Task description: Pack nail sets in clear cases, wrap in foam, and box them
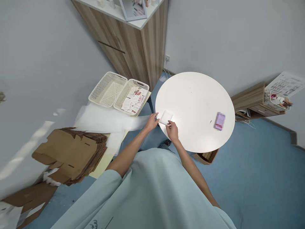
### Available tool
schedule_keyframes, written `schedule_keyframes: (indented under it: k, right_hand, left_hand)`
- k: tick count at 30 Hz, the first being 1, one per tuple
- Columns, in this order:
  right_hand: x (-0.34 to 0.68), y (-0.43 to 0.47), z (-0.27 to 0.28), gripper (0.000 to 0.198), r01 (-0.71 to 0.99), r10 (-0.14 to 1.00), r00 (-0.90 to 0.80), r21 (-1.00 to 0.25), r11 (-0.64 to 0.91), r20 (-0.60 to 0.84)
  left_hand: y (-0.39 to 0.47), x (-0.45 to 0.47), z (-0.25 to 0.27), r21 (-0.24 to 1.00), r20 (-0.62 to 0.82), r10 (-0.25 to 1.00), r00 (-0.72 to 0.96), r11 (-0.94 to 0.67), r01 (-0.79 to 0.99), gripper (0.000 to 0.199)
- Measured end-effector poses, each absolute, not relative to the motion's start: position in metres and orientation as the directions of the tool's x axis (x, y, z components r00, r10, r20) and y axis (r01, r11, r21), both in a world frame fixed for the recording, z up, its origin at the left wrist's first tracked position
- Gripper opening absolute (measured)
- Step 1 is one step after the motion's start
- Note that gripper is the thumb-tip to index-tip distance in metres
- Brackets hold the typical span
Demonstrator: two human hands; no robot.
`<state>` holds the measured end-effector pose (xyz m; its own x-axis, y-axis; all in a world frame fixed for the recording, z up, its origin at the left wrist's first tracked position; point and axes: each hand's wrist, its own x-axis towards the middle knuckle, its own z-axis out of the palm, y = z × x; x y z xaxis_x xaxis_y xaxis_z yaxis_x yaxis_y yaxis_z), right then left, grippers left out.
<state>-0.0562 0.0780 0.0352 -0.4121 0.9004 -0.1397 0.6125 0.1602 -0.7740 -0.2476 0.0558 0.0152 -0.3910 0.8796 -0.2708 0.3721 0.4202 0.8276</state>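
Observation:
A small white padded-looking square packet (166,117) lies at the left edge of the round white table (195,95). My right hand (172,131) pinches its near right corner between thumb and fingers. To the left of the packet, just past the table edge, my left hand (151,122) is open, with thumb and fingers curved apart. Behind that hand, a strip of white foam-like sheet (102,119) reaches over from a side surface toward the table.
Left of me are a stack of flat brown cardboard boxes (69,152) and two white baskets; one basket (131,82) holds printed cards. A blurred purple item (219,121) is on the table's right. Below the table stands an open cardboard box (207,157). A wooden cabinet (143,54) rises behind.

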Motion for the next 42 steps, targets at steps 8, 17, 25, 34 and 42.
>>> schedule_keyframes:
  k: [8, 17, 25, 34, 42]
  right_hand:
    - [-0.104, -0.018, 0.068, 0.037, 0.48, 0.86, -0.502, -0.857, 0.188, -0.092]
    - [-0.179, -0.135, 0.071, 0.033, 0.446, 0.646, -0.738, -0.86, 0.248, -0.197]
    - [-0.237, -0.18, 0.083, 0.028, 0.406, 0.484, -0.852, -0.837, 0.367, -0.201]
    - [-0.292, -0.211, 0.106, 0.035, 0.421, 0.243, -0.905, -0.658, 0.624, -0.349]
    - [-0.357, -0.243, 0.084, 0.041, 0.243, -0.019, -0.838, -0.406, 0.881, -0.545]
  left_hand:
    - [-0.129, -0.336, 0.055, 0.889, -0.161, 0.826, -0.54, 0.359, 0.284, 0.037]
    - [-0.361, -0.428, 0.031, 0.608, -0.21, 0.562, -0.8, 0.716, 0.343, 0.037]
    - [-0.415, -0.44, 0.008, 0.509, -0.291, 0.59, -0.753, 0.762, 0.401, 0.034]
    - [-0.407, -0.458, 0.022, 0.399, -0.371, 0.669, -0.644, 0.741, 0.541, 0.049]
    - [-0.393, -0.465, 0.027, 0.29, -0.408, 0.615, -0.674, 0.788, 0.543, 0.038]
